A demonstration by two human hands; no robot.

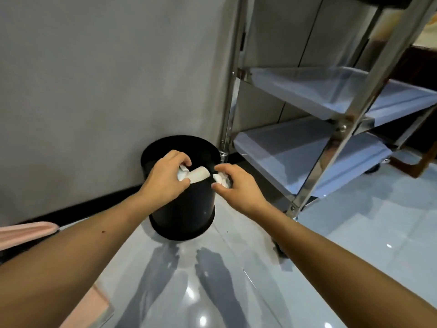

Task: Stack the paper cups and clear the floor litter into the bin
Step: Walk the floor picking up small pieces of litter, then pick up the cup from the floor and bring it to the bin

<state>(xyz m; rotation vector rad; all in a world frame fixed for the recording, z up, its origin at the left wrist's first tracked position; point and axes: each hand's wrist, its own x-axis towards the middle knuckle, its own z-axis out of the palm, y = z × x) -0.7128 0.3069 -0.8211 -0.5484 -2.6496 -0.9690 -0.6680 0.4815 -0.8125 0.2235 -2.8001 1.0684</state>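
Observation:
A round black bin point(184, 209) stands on the glossy floor against the grey wall. Both my hands are over its open top. My left hand point(163, 178) grips a white paper cup point(199, 174) lying sideways together with a bit of crumpled white paper point(182, 174). My right hand point(236, 188) pinches a small wad of crumpled white paper point(222, 179) just above the bin's right rim. The inside of the bin is dark and I cannot see what lies in it.
A steel trolley point(338, 129) with pale plastic shelf trays stands right of the bin, its leg and castor close to my right forearm. Something pink point(26, 233) lies at the left edge near the black skirting. The tiled floor point(212, 280) reflects my arms.

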